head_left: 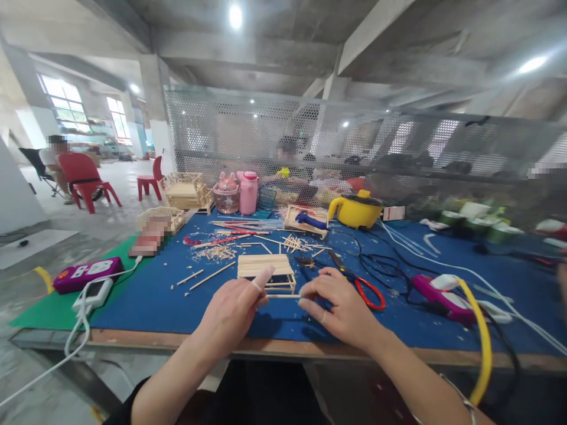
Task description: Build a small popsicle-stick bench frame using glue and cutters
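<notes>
A thin wooden stick (283, 296) spans the gap between my two hands, level above the blue mat. Its left end is pinched in my left hand (237, 307), which has a pale covering on a finger. My right hand (339, 304) grips the other end between thumb and fingers. Just beyond the stick stands a small wooden frame with a slatted top (263, 265). Loose short sticks (217, 252) and scraps lie farther back on the mat. Pliers with red handles (370, 294) lie beside my right hand.
A yellow pot (358, 211), a pink bottle (248, 193) and a wooden tray with a blue tool (310, 221) stand at the back. Purple power strips (86, 275) and cables lie on both sides. Wooden models (188, 192) sit back left. A seated person is far left.
</notes>
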`<state>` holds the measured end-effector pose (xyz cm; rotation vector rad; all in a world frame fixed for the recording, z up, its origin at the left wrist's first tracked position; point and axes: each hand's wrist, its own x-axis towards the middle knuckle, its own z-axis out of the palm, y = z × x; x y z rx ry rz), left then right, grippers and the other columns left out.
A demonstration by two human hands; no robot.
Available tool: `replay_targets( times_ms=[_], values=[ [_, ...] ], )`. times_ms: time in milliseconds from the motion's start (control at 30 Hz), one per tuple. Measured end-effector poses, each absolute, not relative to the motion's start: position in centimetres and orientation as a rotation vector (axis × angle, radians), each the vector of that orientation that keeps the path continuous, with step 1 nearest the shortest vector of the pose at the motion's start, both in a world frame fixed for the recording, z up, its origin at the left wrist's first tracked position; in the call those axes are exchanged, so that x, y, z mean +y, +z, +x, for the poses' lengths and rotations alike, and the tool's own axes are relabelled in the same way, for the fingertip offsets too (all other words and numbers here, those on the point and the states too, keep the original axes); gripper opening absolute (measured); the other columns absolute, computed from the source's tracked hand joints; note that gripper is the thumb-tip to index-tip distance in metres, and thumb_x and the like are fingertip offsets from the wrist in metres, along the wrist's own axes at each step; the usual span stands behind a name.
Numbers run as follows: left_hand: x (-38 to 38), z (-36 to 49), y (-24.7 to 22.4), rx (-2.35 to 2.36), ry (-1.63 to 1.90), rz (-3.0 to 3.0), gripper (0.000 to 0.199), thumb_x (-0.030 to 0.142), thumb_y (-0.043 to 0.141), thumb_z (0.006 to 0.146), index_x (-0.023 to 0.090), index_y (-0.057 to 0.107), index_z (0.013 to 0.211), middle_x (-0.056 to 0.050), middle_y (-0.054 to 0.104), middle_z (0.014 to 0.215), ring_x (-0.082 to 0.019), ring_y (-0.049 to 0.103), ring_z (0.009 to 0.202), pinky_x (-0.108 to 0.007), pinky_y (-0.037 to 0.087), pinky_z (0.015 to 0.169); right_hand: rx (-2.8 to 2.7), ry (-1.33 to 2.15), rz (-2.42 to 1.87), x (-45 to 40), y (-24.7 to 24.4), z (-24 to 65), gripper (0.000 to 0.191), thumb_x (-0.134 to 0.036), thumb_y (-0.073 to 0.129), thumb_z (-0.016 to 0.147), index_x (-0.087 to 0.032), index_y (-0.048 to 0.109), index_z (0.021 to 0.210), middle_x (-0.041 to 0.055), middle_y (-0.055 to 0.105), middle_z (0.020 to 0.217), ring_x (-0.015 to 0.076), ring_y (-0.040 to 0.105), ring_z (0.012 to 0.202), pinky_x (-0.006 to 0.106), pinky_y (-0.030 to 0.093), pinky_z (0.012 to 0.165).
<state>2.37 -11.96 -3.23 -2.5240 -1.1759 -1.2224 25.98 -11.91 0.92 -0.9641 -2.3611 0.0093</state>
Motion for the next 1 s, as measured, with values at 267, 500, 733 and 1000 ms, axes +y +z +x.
replay_targets(
  times_ms=[267,500,733,1000],
  values=[
    [-11.7,2.4,-3.0,-1.149,-1.343,-2.443,0.046,0.027,0.05,0.088,0.024,0.042,0.133,-0.007,0.066,0.101,-0.02,0.06,0.094,-0.036,0.047,0.087,-2.326,-0.017,-0.959,-10.7,0.7,25.7,0.022,-0.032,0.048,0.092,-0.021,0.063,0.081,0.0013,0.071,0.077,0.0151,0.06,0.07,0.038,0.036,0.086],
    [-11.8,0.5,-5.9,-1.927,-1.807,-2.032,0.048,0.028,0.05,0.083,0.019,0.046,0.131,-0.009,0.059,0.105,-0.021,0.058,0.093,-0.038,0.048,0.085,-2.306,0.005,-1.091,-8.2,0.0,26.2,0.023,-0.033,0.049,0.091,-0.021,0.065,0.079,0.0014,0.072,0.08,0.016,0.06,0.073,0.033,0.037,0.077],
    [-11.9,0.6,-5.8,-1.931,-1.649,-2.146,0.031,0.033,0.049,0.085,0.019,0.065,0.108,-0.006,0.064,0.092,-0.019,0.061,0.084,-0.033,0.049,0.08,-2.332,-0.048,-1.082,-7.9,0.3,25.7,0.022,-0.029,0.049,0.092,-0.02,0.065,0.081,0.0018,0.072,0.079,0.0148,0.06,0.07,0.033,0.033,0.077],
    [-11.6,1.1,-5.9,-1.923,-1.496,-2.152,0.033,0.031,0.048,0.086,0.016,0.063,0.111,-0.007,0.065,0.096,-0.021,0.062,0.094,-0.032,0.049,0.081,-2.319,-0.089,-1.083,-7.5,-0.3,25.8,0.021,-0.027,0.049,0.091,-0.02,0.065,0.079,0.0025,0.072,0.079,0.0151,0.06,0.071,0.033,0.031,0.077]
  ],
)
